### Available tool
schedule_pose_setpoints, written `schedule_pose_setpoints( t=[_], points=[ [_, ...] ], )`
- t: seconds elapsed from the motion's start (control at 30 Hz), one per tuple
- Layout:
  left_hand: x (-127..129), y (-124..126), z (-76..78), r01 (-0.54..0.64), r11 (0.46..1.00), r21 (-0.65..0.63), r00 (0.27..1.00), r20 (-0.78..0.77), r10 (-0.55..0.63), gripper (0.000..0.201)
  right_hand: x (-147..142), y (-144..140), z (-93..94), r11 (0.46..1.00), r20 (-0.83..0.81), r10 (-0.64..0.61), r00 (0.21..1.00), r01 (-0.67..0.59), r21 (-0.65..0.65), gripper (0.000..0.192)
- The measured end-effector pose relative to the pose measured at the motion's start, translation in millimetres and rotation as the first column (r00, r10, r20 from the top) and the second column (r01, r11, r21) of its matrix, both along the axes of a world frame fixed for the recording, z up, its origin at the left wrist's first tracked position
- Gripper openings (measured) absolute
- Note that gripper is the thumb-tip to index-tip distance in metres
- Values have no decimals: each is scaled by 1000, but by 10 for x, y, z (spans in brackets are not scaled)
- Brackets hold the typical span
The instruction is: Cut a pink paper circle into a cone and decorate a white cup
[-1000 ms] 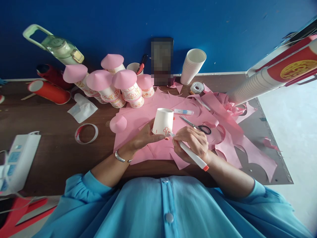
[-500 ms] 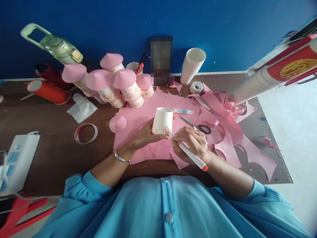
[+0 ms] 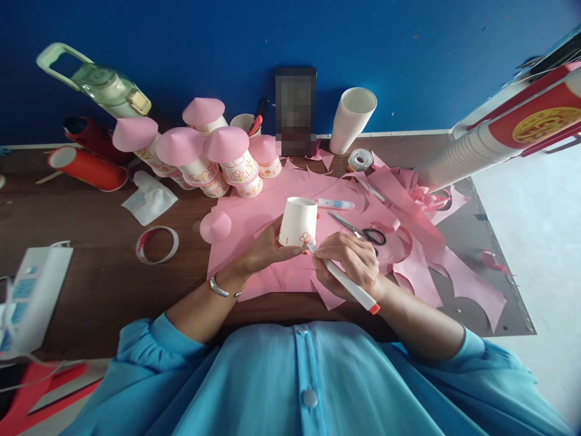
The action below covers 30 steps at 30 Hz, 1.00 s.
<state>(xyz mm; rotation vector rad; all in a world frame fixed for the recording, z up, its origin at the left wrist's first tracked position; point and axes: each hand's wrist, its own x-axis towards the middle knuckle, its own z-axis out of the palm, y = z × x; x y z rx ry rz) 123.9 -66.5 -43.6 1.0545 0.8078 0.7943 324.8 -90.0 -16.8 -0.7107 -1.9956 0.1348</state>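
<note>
The left hand [image 3: 265,249] is wrapped around an upturned white paper cup [image 3: 298,222], steadying it just above the pink paper sheets [image 3: 272,212]. The right hand [image 3: 351,261] pinches a white marker [image 3: 347,283] with an orange end, its tip touching the small orange drawing near the cup's rim. Just beyond lie scissors [image 3: 358,231] and a glue tube [image 3: 334,204]. Farther back on the worktop [image 3: 91,266] stands a cluster of pink-capped cups [image 3: 204,151], with a stack of plain cups [image 3: 351,120] against the blue wall.
</note>
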Motion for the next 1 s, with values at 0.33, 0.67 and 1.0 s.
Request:
schedule_pose_setpoints(
  t=[0.33,0.67,1.0],
  points=[
    [-70,-2,-76,-16,1000,-21,993,119,19,46,102,5,-22,997,-100,-71,992,70,-17,26],
    [-10,-6,-51,36,998,-60,979,201,-23,40,56,43,-54,994,-78,-104,992,101,-38,21],
    [19,20,-49,-35,995,92,999,-4,35,61,25,40,-61,998,-90,-60,994,59,-15,29]
  ],
)
